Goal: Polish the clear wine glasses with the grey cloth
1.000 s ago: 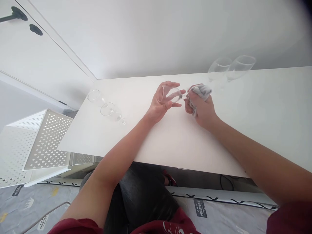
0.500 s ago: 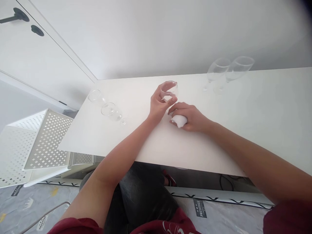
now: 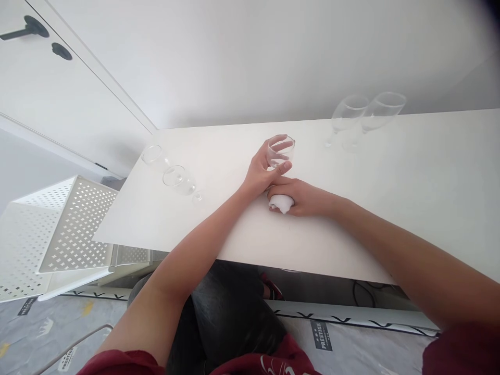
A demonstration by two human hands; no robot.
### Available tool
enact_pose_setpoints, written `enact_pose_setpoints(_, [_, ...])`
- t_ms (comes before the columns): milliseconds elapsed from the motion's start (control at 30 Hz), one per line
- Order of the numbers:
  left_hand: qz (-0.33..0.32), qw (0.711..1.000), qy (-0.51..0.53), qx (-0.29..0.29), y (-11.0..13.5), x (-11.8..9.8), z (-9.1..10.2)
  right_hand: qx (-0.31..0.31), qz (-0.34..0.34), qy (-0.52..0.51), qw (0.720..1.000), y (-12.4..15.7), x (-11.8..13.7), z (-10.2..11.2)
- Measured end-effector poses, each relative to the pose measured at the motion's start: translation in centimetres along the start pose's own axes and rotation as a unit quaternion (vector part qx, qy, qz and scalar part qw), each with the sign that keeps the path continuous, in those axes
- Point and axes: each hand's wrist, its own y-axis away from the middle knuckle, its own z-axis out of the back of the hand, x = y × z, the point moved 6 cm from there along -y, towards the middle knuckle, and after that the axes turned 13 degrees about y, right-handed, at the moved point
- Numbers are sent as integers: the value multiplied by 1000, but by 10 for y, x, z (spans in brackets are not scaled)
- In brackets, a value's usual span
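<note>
My left hand (image 3: 261, 169) is wrapped round the bowl of a clear glass (image 3: 281, 152), whose rim faces up; its lower part is hidden by my hands. Just below and to the right, my right hand (image 3: 302, 197) clutches a crumpled white cloth (image 3: 282, 203), its fingers close under the glass and against my left hand. Two stemmed glasses stand on the left of the white table: one farther back (image 3: 152, 154), one nearer (image 3: 177, 178). Toward the back right are two taller stemmed glasses, a left one (image 3: 349, 114) and a right one (image 3: 383, 113).
The white table (image 3: 429, 198) runs along a wall (image 3: 250, 62). A white perforated metal piece (image 3: 80, 224) stands off the table's left end, near a door with a black handle (image 3: 35, 26). A cable (image 3: 74, 344) lies on the covered floor.
My left hand and the glass have shifted slightly right and toward me. My right hand with the cloth has moved a little left and down, closer under the glass.
</note>
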Motion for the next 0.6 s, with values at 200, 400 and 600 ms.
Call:
enact_pose_setpoints(200, [42,999,9,-13,1,5,0,-14,-33,45,998,-1,-4,3])
enact_pose_setpoints(400, [59,995,-6,-82,4,3,8,-43,-118,157,980,-2,-13,11])
enact_pose_setpoints(600, [74,992,-12,-105,5,2,8,-127,-301,226,918,11,-42,25])
